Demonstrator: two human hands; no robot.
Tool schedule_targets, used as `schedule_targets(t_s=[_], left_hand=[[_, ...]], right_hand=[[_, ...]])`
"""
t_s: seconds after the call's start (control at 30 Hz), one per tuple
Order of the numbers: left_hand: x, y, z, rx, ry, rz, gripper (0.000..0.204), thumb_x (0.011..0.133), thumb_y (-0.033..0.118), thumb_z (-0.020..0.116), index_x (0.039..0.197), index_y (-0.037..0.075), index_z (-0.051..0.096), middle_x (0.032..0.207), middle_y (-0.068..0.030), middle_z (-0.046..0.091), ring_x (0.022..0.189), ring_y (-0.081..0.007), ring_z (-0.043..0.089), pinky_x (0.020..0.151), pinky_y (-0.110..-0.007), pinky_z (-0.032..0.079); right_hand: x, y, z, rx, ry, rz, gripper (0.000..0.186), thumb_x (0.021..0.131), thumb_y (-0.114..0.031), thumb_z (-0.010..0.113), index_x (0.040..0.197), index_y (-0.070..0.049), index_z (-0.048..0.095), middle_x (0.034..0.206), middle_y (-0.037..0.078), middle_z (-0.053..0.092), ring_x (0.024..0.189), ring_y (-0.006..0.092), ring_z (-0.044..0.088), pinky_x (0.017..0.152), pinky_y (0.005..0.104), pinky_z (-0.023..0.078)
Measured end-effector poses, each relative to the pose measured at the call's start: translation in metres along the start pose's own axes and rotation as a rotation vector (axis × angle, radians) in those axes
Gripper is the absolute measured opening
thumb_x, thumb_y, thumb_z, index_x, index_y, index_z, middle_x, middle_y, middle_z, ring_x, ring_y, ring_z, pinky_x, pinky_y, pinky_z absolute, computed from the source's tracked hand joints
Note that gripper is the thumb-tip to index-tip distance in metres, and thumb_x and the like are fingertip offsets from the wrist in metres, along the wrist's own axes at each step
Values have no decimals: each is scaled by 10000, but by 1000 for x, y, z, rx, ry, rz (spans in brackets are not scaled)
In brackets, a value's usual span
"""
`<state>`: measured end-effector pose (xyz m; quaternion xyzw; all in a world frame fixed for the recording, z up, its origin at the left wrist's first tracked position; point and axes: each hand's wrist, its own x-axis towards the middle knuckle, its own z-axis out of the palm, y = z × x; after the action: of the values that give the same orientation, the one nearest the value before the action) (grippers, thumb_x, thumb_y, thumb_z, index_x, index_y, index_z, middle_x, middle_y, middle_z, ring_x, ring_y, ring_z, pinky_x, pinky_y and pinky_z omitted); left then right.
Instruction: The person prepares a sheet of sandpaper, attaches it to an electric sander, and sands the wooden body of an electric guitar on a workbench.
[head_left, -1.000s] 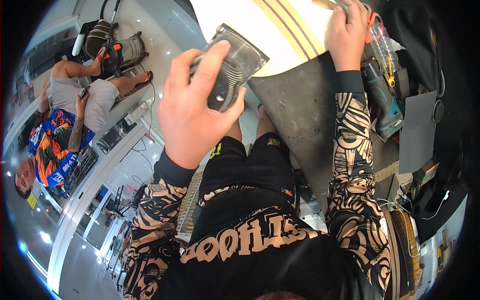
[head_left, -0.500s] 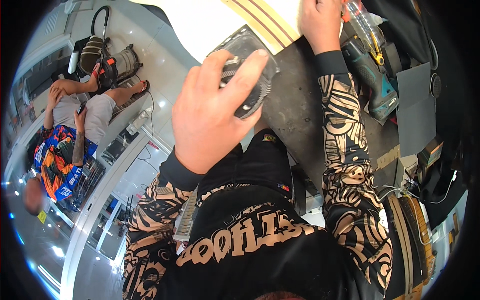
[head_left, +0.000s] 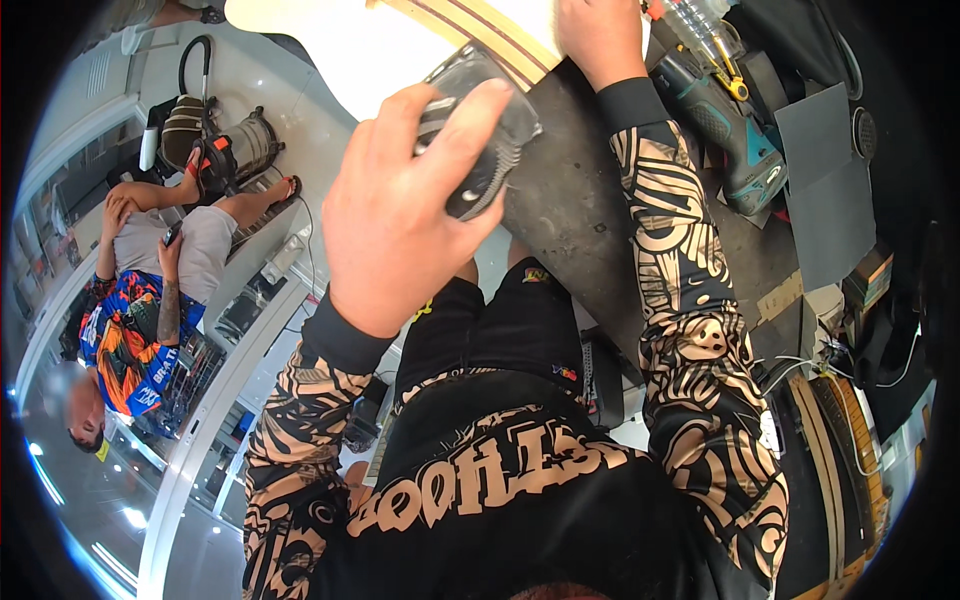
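My left hand (head_left: 410, 200) is wrapped round a black tool with ribbed sides and a clear plastic front (head_left: 480, 140); its exact kind I cannot make out. The clear end overlaps the near edge of a pale wooden guitar body (head_left: 350, 60), which has brown stripes running through it. On the wood's right side, close to the picture's top edge, rests my right hand (head_left: 605, 45). Its fingertips are cut off by the frame, so their grip is hidden. Beneath both hands lies the dark, scuffed bench top (head_left: 580, 190).
Right of my right forearm lie a teal and black cordless power tool (head_left: 720, 130), a clear bottle (head_left: 700, 25) and a dark grey sheet (head_left: 825, 180). Guitar necks (head_left: 835, 450) lean at lower right. At left sits another person (head_left: 140, 300) near a vacuum cleaner (head_left: 240, 145).
The whole view has shifted slightly, moving the wood and bench things left and up in the picture. My left hand keeps hold of the black tool at the wood's edge.
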<state>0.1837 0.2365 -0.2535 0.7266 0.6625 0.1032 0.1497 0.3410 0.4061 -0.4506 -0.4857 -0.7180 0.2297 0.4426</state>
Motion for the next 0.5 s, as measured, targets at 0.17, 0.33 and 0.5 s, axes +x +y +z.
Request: schedule_targets(t_s=[0.17, 0.33, 0.5], left_hand=[[0, -1, 2, -2, 6, 5, 802, 740, 146, 948, 1503, 241, 720, 1303, -114, 663, 1069, -340, 716, 896, -432, 611], [10, 11, 4, -25, -8, 5, 788, 740, 139, 943, 1492, 235, 726, 1305, -118, 663, 1076, -343, 712, 899, -435, 610], [-1, -1, -1, 0, -24, 20, 782, 740, 131, 939, 1486, 240, 731, 1293, -113, 662, 1068, -337, 712, 886, -434, 608]], right_hand=[[-1, -1, 0, 1, -2, 16, 250, 1025, 10, 574, 1242, 10, 699, 1419, 269, 633, 1370, 459, 582, 1200, 506, 434], [0, -1, 0, 25, -2, 15, 247, 1023, 18, 571, 1236, 13, 697, 1411, 272, 633, 1368, 458, 583, 1198, 502, 437], [-1, 1, 1, 29, 10, 14, 246, 1024, 18, 570, 1237, 16, 695, 1407, 272, 634, 1363, 458, 586, 1195, 498, 439]])
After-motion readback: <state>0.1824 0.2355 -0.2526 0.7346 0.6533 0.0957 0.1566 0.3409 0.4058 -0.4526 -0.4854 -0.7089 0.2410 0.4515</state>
